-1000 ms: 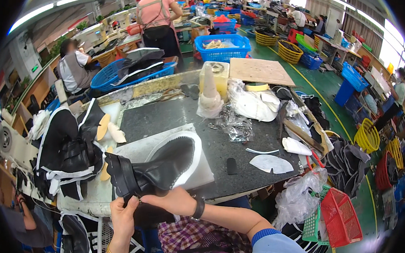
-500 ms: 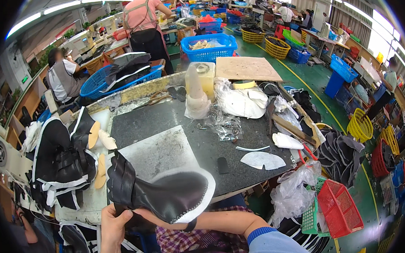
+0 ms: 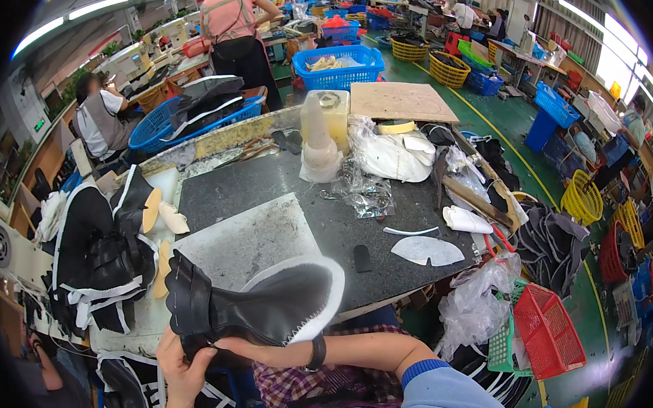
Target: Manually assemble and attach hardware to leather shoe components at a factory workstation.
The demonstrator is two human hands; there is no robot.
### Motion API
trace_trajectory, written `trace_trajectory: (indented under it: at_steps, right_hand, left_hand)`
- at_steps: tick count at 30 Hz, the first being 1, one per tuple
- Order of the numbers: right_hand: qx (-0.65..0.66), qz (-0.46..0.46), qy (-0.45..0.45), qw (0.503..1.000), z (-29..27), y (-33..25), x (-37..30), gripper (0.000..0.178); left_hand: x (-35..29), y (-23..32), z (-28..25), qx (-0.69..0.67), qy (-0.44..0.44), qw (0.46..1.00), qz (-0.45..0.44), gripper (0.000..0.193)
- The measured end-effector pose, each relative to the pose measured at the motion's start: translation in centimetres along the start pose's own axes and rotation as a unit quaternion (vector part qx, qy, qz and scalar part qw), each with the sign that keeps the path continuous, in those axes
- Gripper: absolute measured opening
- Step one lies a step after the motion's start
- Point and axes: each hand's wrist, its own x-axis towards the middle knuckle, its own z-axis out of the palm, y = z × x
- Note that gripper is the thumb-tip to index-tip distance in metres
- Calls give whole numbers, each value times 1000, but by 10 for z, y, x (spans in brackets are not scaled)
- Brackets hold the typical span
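Black, white-edged shoe upper (image 3: 273, 310), lower left of the frame, is pinched by left grip (image 3: 183, 368) and right grip (image 3: 265, 353) at the desk (image 3: 334, 237).

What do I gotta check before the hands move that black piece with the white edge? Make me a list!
1. Left hand gripping the black piece: ok, it pinches the lower edge near the scalloped end.
2. Right hand grip: cannot tell; it is at the lower edge, but its fingers are mostly hidden.
3. Underside of the piece: cannot tell, it faces away.
4. Loose bits apart from the hands: ok, the white cutout and dark tab lie off to the right.
5. A hand free for something else: not ok, both are at the piece.
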Motion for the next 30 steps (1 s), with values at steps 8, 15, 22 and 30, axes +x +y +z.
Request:
trace_trajectory:
  at_steps: [8,15,22,30]
  right_hand:
    - [-213,-57,23,975,-9,-28,-3,31]
    - [-367,-204,14,908,-11,-8,-1,30]
    - [-230,-111,48,966,2,-17,-7,25]
    - [-181,-111,-13,977,-1,-41,1,28]
  left_hand:
    - [-3,-10,4,-340,-41,903,-258,21]
    - [6,-4,9,-461,-19,846,-268,32]
    - [-9,-2,15,-257,100,953,-129,24]
    - [-7,5,7,-71,119,990,-38,26]
